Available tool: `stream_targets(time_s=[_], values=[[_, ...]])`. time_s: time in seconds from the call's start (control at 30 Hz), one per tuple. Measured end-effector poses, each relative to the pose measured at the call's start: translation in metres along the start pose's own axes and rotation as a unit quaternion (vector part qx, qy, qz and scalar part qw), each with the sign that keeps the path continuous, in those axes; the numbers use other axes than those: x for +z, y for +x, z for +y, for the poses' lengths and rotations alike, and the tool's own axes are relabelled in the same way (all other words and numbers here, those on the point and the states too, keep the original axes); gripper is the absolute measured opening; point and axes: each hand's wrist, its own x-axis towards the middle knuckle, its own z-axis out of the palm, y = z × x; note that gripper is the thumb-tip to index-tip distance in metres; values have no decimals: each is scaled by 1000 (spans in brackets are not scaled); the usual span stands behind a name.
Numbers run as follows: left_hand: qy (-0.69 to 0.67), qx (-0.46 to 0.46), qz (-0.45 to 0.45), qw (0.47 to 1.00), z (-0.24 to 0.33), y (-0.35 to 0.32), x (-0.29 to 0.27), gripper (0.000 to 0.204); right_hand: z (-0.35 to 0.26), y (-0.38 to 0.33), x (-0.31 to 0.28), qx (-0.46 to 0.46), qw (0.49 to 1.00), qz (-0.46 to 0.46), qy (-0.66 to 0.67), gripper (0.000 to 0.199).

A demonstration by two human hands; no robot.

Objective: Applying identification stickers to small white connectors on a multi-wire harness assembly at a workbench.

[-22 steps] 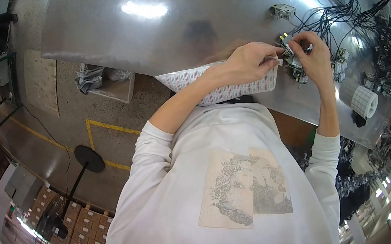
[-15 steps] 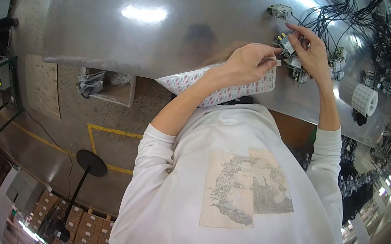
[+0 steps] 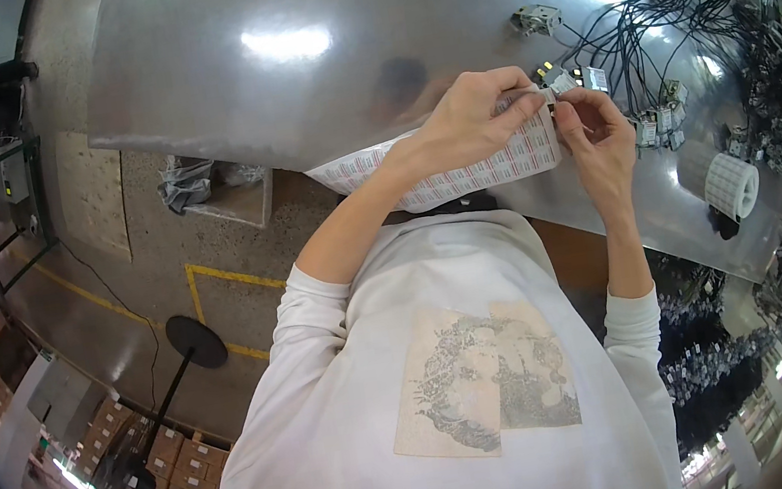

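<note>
Fingers of the left hand pinch one white label, the right hand is close, grip unclear, and many more are left on the sheet.

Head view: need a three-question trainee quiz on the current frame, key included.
1. True or false: the white roll lies to the left of the label sheet.
2. Short answer: which hand reaches across the label sheet?
3. Fill in: the cables on the metal table are ____ in colour.

Key:
1. False; it lies to the right.
2. The left hand.
3. Black.
</note>
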Motion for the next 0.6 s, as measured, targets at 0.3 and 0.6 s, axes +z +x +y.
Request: stream_targets(time_s=[0.3,0.6], values=[[-8,4,13,1000,6,-1,-3,28,0,6,4,-28,1000,4,7,22],[43,-40,35,998,5,-7,-17,34,-29,48,-1,-97,994,-3,-52,30]])
